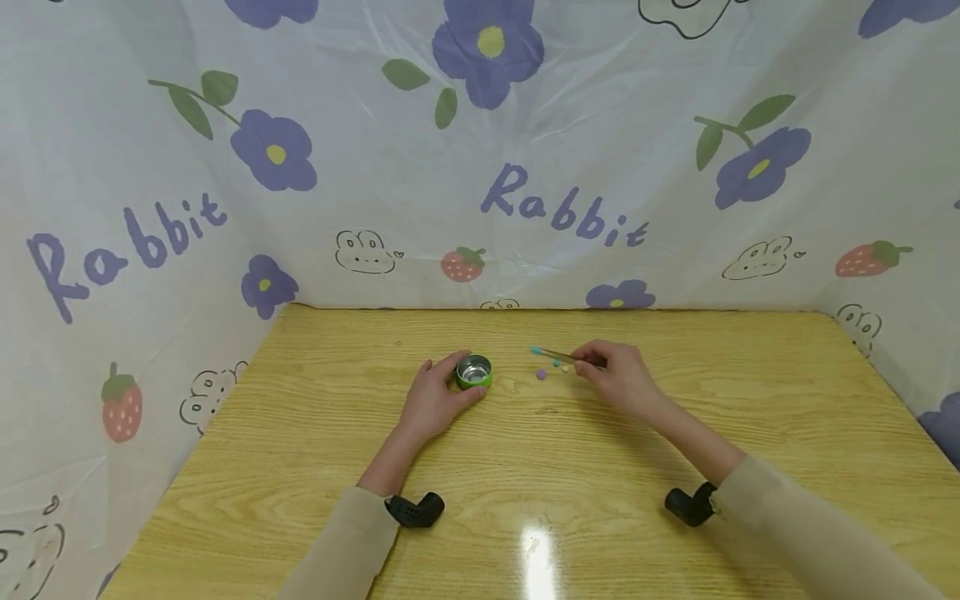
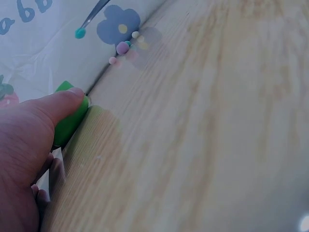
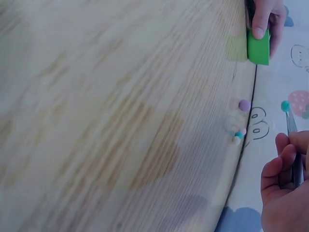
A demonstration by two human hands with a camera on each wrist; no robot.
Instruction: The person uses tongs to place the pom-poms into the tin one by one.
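My left hand point(image 1: 433, 402) grips a small round metal tin point(image 1: 476, 386), green outside and silvery inside, which stands upright on the table. Its thumb lies along the green wall in the left wrist view. In my right hand point(image 1: 621, 379) is a pair of metal tweezers point(image 1: 558, 355), pinched between thumb and fingers. The tips hold a teal ball point(image 3: 285, 105) above the table, right of the tin. Under the tweezers lie a purple ball point(image 1: 542, 374), a smaller teal ball point(image 1: 557, 363) and a cream ball point(image 1: 566, 368). A pink ball point(image 2: 112, 60) lies near them.
The wood-grain table point(image 1: 525, 467) carries all these things. A white sheet point(image 1: 570, 133) printed with flowers, rabbits and strawberries hangs behind it and along the sides. Black wrist devices point(image 1: 416, 510) sit at both sleeve cuffs.
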